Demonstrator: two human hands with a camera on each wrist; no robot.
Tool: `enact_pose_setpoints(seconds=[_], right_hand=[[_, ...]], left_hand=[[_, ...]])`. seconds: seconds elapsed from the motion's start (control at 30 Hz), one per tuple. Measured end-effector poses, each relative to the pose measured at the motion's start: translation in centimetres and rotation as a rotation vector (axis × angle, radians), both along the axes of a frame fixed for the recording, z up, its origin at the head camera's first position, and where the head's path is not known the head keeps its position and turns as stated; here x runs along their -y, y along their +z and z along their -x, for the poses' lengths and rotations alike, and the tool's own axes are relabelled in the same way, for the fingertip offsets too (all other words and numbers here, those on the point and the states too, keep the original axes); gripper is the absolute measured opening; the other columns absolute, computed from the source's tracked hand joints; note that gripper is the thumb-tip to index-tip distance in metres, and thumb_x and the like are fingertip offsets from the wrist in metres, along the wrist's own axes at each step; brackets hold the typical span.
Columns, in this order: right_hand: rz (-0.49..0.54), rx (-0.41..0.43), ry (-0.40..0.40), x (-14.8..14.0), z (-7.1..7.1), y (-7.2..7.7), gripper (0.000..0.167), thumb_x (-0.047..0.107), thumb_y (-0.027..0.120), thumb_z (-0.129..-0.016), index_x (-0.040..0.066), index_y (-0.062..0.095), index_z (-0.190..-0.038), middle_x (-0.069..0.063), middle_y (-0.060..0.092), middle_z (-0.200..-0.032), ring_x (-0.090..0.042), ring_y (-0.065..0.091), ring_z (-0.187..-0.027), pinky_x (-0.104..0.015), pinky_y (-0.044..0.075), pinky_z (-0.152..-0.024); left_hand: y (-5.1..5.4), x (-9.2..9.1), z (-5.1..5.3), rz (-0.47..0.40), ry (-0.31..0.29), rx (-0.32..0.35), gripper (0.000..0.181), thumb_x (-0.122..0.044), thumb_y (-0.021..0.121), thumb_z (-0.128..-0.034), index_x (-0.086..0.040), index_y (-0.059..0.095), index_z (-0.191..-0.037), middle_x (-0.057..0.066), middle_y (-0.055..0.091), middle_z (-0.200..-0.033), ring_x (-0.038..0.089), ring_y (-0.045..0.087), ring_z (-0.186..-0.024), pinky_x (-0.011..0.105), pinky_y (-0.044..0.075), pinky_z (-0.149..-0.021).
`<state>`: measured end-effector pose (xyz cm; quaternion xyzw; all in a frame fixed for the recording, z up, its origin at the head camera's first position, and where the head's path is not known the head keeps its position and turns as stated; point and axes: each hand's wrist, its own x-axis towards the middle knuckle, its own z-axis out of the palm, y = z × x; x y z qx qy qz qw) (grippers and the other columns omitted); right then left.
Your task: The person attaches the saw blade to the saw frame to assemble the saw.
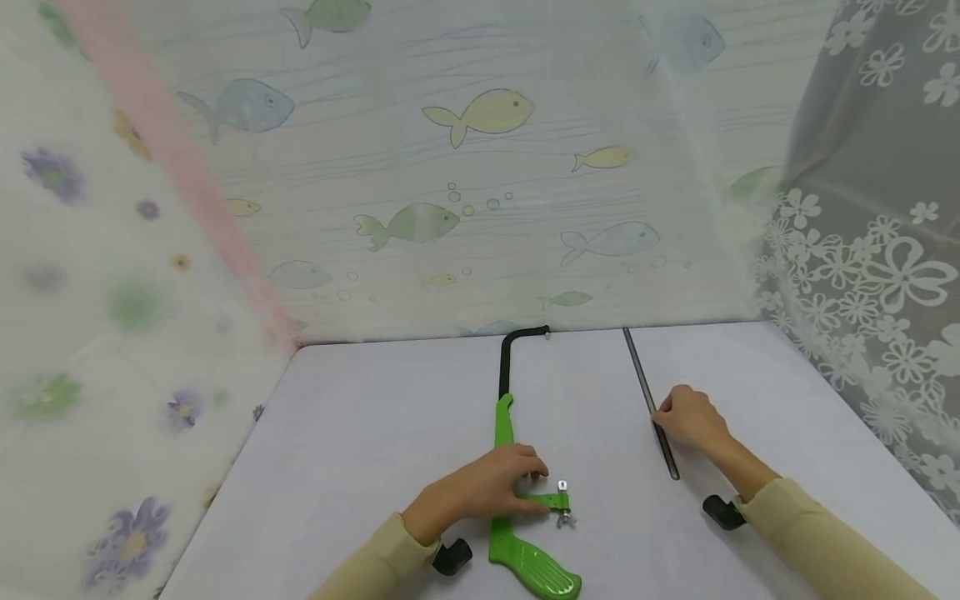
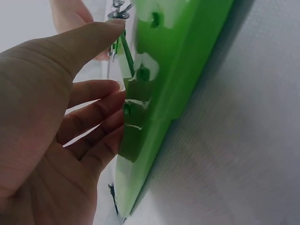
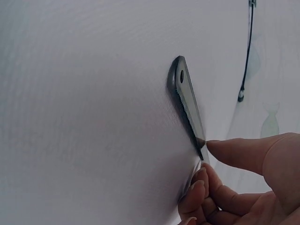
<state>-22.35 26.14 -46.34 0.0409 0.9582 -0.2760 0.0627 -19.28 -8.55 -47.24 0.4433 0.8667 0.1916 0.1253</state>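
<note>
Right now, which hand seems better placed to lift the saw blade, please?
Probably the right hand: it touches the saw blade, whereas the left hand is across at the green saw frame.

The saw frame (image 1: 504, 421) is showing green and black, the blade (image 1: 645, 386) is gleaming grey, pastel fish (image 1: 493, 112) are dotting the backdrop (image 1: 510, 50).

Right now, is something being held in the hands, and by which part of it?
The right hand pinches the saw blade partway along its length. The left hand is over the green saw frame; whether it grips it, I cannot tell.
</note>
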Motion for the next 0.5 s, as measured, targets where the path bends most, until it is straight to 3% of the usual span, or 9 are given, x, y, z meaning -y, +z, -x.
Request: enact_pose_setpoints(seconds=[0.23,0.5], right_hand=[[-0.007,0.007,-0.014,0.12,-0.32,-0.03,0.020,0.013,0.063,-0.094,-0.007,0.063,-0.098,-0.016,0.066,-0.087,-0.025,0.060,-0.074,-0.040,0.048,-0.061],[0.012,-0.057,-0.013,0.60,0.10,0.04,0.015,0.007,0.064,-0.090,-0.008,0.064,-0.093,-0.016,0.065,-0.083,-0.025,0.060,-0.071,-0.039,0.048,-0.060]], left_hand=[[-0.28,-0.41,-0.29,0.008,-0.018,0.006,0.036,-0.037,0.079,-0.0918,-0.016,0.069,-0.119,-0.011,0.058,-0.108,0.001,0.051,-0.093,0.015,0.044,-0.083],[-0.14,-0.45,-0.23,0.005,-0.027,0.001,0.025,-0.033,0.078,-0.0929,-0.017,0.069,-0.110,-0.013,0.059,-0.101,-0.003,0.051,-0.088,0.013,0.044,-0.079]])
